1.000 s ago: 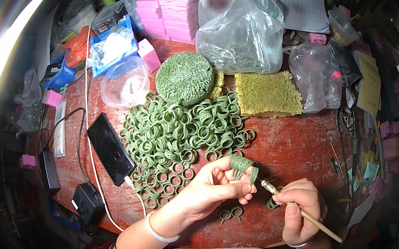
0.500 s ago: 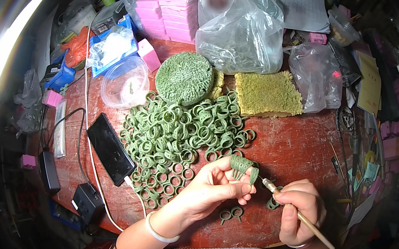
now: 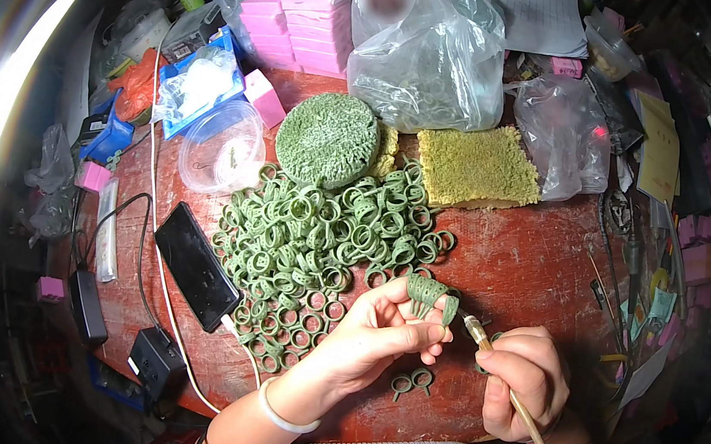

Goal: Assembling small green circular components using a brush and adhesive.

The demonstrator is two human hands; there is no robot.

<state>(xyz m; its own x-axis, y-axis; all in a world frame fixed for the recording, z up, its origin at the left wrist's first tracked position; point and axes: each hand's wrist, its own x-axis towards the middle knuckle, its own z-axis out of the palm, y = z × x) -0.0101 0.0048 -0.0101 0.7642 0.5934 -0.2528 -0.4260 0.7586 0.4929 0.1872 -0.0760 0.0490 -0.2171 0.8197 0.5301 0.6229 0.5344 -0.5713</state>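
My left hand (image 3: 388, 327) pinches several dark green rings (image 3: 429, 292) by their thin stems, the rings bunched in a row above the fingertips. In my right hand (image 3: 523, 378), gripped like a pen, is a wooden-handled tool (image 3: 476, 331) with a pale metal collar and a fine tip. That tip is beside the rightmost held ring; whether it touches cannot be made out. Two loose rings with stems (image 3: 412, 382) lie on the table below my left hand. Other rings are partly hidden behind my right hand. A large pile of green rings (image 3: 322, 234) spreads beyond my left hand.
Behind the pile stand a round green textured block (image 3: 328, 141), a yellow textured slab (image 3: 478, 166) and a clear tub (image 3: 204, 164). Plastic bags (image 3: 436, 83) and pink blocks (image 3: 301, 33) line the back. A black phone (image 3: 197, 265) with a white cable lies left of the pile.
My right hand has shifted a little left, and the tool's handle now stands steeper. My left hand and its rings have barely moved.
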